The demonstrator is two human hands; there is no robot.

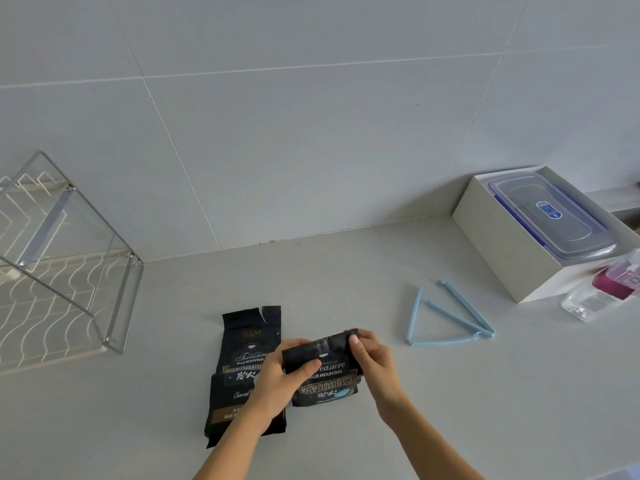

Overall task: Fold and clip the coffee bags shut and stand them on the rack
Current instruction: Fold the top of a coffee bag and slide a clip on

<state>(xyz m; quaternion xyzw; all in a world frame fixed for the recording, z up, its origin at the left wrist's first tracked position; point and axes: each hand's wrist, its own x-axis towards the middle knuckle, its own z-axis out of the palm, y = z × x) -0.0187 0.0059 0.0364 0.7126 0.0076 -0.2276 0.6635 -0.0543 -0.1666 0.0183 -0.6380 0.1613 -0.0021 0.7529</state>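
The left hand (277, 379) grips the left edge of a black coffee bag (323, 374) at lower centre of the frame, thumb pressed across its printed front and fingers curled behind. The right hand (372, 358) pinches the same bag's top right corner, thumb on the front of the flap. The bag's top is folded over toward the front, so a plain dark band hides the upper part of the label; below it the words "Blue Mountain" and a row of Chinese characters show. Whether the bag's base touches the grey surface (450, 410) cannot be told. Just to its left, partly under the left forearm, a second black coffee bag (246, 344) lies flat on the surface, its top unfolded and its torn upper edge toward the wall. To the right of the hands, well apart from both bags, two pale blue sealing clips (446, 318) lie open on the surface in V shapes, overlapping near their hinged ends. Further right, a white box (502, 244) holds a clear plastic container with a blue-rimmed lid (550, 216). A clear bottle with pink contents (604, 289) lies against the box's lower right corner. At the far left of the frame stands a wire rack (65, 268) with a metal frame, empty of bags.
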